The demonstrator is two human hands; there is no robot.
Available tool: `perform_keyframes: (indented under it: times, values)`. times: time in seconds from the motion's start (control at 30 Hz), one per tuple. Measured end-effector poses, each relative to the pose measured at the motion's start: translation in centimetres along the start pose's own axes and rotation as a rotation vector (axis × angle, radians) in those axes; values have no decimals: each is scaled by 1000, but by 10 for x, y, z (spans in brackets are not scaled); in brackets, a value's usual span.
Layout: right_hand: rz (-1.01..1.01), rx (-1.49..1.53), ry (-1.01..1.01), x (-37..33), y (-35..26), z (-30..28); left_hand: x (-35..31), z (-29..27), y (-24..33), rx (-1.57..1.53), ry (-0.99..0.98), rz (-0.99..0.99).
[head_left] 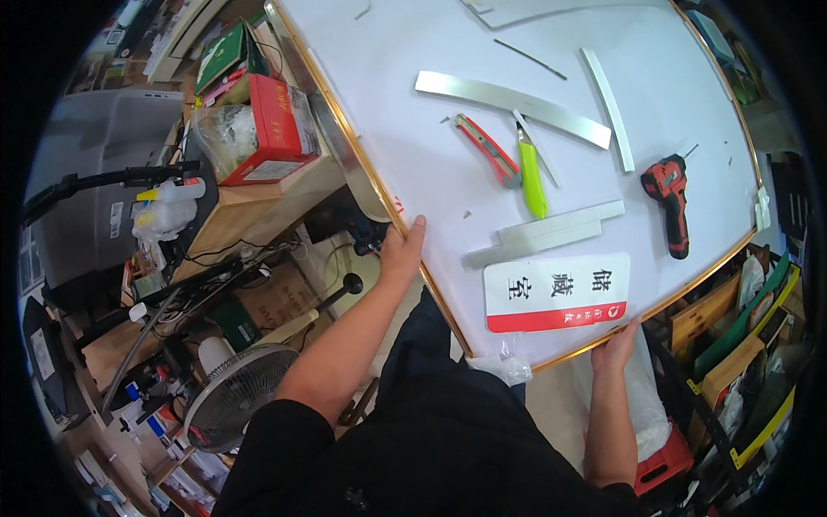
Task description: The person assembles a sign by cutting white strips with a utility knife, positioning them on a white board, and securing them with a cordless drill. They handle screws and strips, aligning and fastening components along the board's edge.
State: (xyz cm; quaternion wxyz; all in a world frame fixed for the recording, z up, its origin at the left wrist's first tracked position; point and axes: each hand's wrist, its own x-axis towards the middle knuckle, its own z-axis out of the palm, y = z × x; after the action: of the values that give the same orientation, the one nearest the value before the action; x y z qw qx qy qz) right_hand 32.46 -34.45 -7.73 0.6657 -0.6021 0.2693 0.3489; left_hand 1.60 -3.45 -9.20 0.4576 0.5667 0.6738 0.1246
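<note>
My left hand [405, 252] is closed around the left edge of a large white board [366, 65] with a gold-coloured frame, thumb on top. My right hand [613, 349] grips the board's near edge, its fingers partly hidden beneath. Close to my right hand, a white sign plate with a red band [517, 289] lies on the board. Past it are stacked grey strips [560, 226], a red utility knife [488, 151] and a green-handled tool [531, 181]. A red and black cordless drill [670, 202] lies to the right.
A wide metal strip [517, 103], a narrow strip [608, 110] and a thin rod [530, 59] lie farther up the board. At left stand a wooden desk with a red box [280, 129] and a fan [241, 396]. Boards and panels [719, 345] crowd the right.
</note>
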Motion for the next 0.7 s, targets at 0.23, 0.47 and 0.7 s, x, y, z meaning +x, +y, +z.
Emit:
perform_keyframes:
  times: [0.23, 0.47, 0.7]
  values:
    - [-50, -316, 162, 2, -5, -16, -34, -6, -26, -223, -146, 89]
    - [-1217, -1084, -94, -50, -44, 41, -31, -8, -13, 17, -139, 56]
    - [-1336, -1312, -1176, -76, 32, 237, -28, -17, -1, 131, -189, 89]
